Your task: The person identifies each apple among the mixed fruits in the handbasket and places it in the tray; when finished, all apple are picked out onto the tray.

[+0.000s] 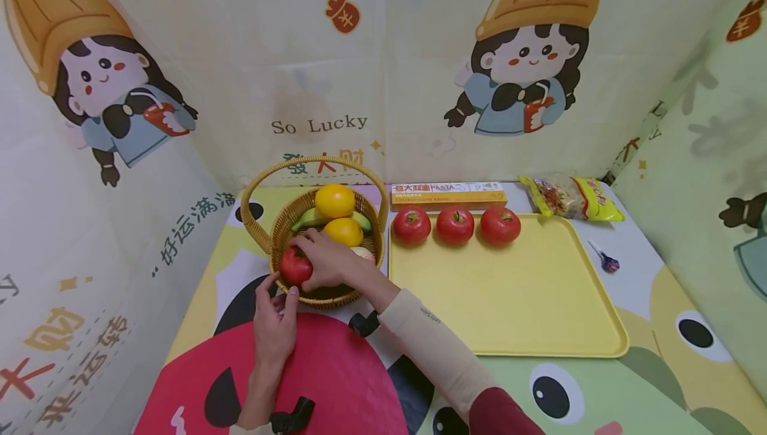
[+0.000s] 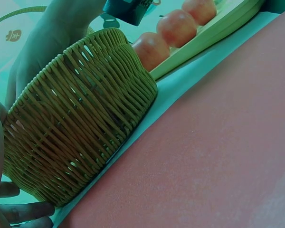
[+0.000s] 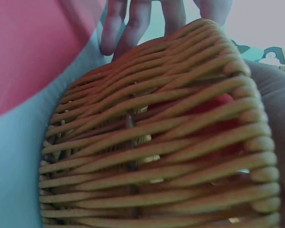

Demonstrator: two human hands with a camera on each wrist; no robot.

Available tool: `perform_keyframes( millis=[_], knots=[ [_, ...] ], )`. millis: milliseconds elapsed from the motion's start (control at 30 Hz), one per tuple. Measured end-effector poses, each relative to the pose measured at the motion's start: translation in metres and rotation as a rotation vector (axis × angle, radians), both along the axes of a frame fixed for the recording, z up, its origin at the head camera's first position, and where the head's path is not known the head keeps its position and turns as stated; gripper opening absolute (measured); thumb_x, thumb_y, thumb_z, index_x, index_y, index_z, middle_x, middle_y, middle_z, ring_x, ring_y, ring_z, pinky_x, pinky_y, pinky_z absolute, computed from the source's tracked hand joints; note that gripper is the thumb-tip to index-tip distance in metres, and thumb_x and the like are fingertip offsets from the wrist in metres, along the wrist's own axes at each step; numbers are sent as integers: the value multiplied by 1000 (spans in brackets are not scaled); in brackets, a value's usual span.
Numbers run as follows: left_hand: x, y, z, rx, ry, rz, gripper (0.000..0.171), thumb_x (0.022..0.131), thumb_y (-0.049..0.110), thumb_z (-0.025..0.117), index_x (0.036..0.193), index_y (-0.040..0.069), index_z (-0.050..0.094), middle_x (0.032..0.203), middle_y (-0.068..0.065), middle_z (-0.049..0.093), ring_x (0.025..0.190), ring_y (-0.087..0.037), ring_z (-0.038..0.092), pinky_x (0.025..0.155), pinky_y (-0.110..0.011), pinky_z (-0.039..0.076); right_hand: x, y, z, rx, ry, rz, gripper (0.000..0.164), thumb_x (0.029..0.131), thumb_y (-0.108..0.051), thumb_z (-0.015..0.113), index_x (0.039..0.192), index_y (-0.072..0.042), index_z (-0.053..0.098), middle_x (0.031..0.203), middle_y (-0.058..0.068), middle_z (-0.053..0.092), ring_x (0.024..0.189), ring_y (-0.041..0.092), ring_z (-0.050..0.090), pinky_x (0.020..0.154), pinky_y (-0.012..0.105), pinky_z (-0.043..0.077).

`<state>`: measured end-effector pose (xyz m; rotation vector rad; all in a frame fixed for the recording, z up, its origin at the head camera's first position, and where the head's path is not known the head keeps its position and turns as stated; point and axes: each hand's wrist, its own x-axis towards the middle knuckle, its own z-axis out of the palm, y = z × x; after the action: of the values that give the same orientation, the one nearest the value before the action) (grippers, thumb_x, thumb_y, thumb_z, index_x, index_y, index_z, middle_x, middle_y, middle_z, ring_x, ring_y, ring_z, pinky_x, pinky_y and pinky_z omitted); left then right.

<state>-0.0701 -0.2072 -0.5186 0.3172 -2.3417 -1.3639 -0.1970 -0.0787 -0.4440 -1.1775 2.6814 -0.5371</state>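
A round wicker basket with a tall handle stands left of centre. My right hand reaches over its rim and grips a red apple at the basket's left side. Beside the basket's near left side is my left hand, its fingers extended along the outside of the weave and its thumb near the rim. Inside the basket lie two yellow-orange round fruits, green bananas and a pale pinkish fruit, partly hidden by my right arm. Through the weave, red shows in the right wrist view.
A yellow tray lies to the right, with three red apples along its far edge. Behind it stands a pasta box. A yellow snack bag and a lollipop lie at the right. Printed cloth walls surround the table.
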Motion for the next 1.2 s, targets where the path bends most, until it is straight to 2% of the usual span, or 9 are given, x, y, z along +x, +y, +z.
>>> perform_keyframes(
  millis=[167,600,833,1200],
  knots=[
    [-1,0,-1,-7,7,5,50,102,29,57,146,13,41,128,-20,60,107,-31,69,78,3,38,2,7,5,-68,9,-13,86,73,-39,83,148,-24,43,141,5,46,121,20,49,93,29,52],
    [0,0,-2,-32,-13,12,50,102,31,57,147,16,40,129,-19,61,108,-31,70,78,-2,40,12,31,25,-240,-63,-55,86,73,-33,82,147,-24,42,144,4,42,131,22,38,93,32,53],
    [0,0,-2,-24,-21,15,50,102,32,56,147,16,39,131,-19,60,110,-32,70,78,-1,39,17,48,32,-289,-45,-68,87,72,-34,83,146,-17,41,141,3,43,127,20,41,95,32,53],
    [-2,0,-1,-11,4,10,50,102,31,57,147,15,41,129,-20,61,109,-31,69,78,2,38,22,81,40,-355,4,-85,84,71,-31,82,145,-20,43,141,4,46,126,20,38,91,36,54]
  ],
)
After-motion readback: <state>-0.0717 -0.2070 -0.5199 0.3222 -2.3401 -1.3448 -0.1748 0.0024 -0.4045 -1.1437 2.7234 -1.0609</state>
